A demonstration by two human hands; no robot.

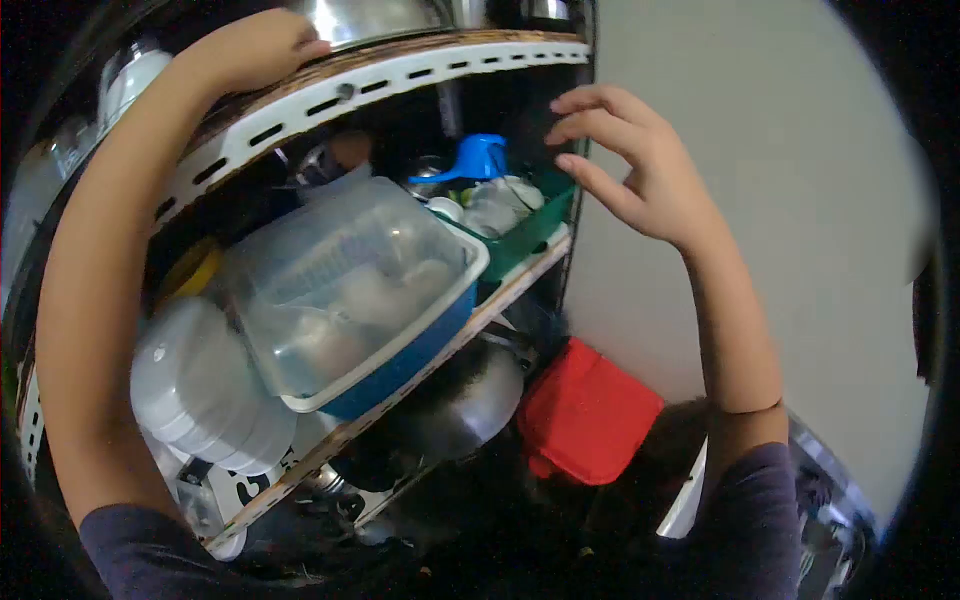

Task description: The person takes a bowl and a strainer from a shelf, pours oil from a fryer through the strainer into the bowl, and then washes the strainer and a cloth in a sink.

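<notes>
My left hand (260,48) is at the upper shelf's edge, beside a shiny metal vessel (370,18). Its visible fingers are curled, and whatever they may hold is hidden. My right hand (625,155) is raised by the shelf's right post, fingers spread and nothing in them. Nearest to it on the middle shelf is a green basket (535,235) with cups and a blue plastic piece (482,156). Left of the basket stands a blue tub (410,355) under a cloudy clear lid (340,270).
White stacked containers (205,385) stand at the middle shelf's left. Below are a large metal pot (470,405) and a red container (590,410). The upper shelf's slotted white metal edge (400,78) crosses above. A plain wall (780,150) borders the right side.
</notes>
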